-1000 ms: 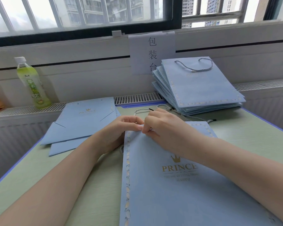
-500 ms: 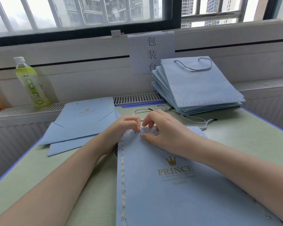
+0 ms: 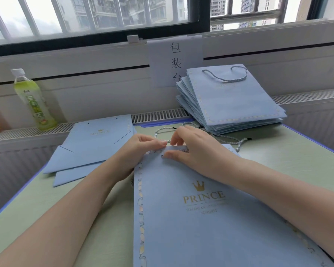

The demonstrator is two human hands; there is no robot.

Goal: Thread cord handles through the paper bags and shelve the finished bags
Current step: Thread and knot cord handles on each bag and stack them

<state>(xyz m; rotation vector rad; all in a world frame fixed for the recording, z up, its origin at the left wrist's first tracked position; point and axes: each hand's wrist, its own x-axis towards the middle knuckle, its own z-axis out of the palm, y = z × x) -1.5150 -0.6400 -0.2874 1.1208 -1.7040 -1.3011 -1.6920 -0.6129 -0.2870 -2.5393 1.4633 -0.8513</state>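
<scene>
A flat light-blue paper bag printed "PRINCE" lies in front of me on the table. My left hand pinches its top edge at the left. My right hand holds the same edge, thumb on the bag's face beside a small dark hole, fingers curled over the rim. Grey twisted cords lie loose on the table behind my hands. What my fingertips hold of the cord is hidden.
A stack of finished bags with cord handles leans at the back right. Flat bags without handles lie at the left. A green drink bottle stands on the radiator ledge. The pale green table has a blue rim.
The bag has slid a little toward me. My right hand's fingers have spread over the top edge, with the thumb now pressed on the bag's face.
</scene>
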